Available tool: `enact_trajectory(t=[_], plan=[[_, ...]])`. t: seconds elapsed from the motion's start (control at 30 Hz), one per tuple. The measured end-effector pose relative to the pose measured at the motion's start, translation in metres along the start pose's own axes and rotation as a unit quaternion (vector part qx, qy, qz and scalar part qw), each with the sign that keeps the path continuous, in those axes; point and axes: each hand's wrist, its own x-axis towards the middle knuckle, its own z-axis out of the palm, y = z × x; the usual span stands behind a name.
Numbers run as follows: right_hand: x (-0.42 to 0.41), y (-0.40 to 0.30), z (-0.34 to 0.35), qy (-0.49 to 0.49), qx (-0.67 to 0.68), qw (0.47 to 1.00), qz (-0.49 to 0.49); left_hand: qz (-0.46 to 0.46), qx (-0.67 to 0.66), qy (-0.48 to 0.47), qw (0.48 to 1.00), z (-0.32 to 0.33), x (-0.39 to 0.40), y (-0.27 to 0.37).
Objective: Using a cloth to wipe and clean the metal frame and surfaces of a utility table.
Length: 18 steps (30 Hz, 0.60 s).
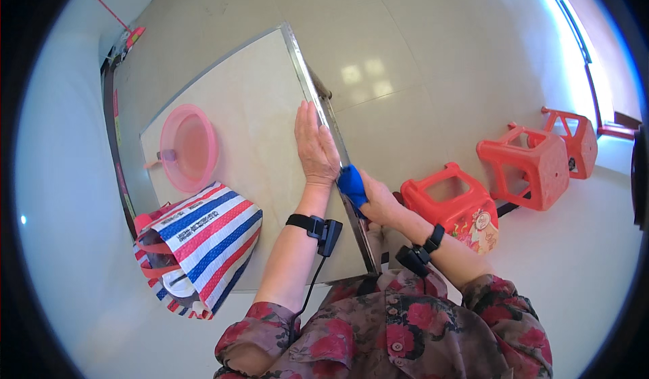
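Note:
My right hand [380, 199] grips a bunched blue cloth [352, 184], pressed against the metal edge strip [332, 118] of a pale-topped table [253, 110]. On the tabletop beside that strip, my left hand [315, 151] rests flat and holds nothing. Its fingers are stretched out towards the far corner, lying close together, with the thumb slightly apart. Part of the cloth is hidden behind my right fingers. Each wrist wears a black strap with a small device; a cable runs from the left one.
A pink plastic basin [192, 148] stands on the table's left side, with a small handled tool [165, 156] behind its wall. Nearer me is a striped woven bag [213, 242] holding things. Red plastic stools [451, 201] line the floor at right. A dustpan [135, 36] is at the far left.

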Motion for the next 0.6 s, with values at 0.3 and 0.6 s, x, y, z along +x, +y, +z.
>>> enact_trajectory(t=[0.3, 0.6], plan=[[0.071, -0.003, -0.018, 0.021, -0.002, 0.999, -0.048, -0.074, -0.049, 0.032, 0.996, -0.002, 0.0, 0.002], [0.281, -0.046, -0.057, 0.065, -0.142, 0.986, -0.06, -0.058, -0.009, -0.036, 0.998, -0.007, 0.002, 0.006]])
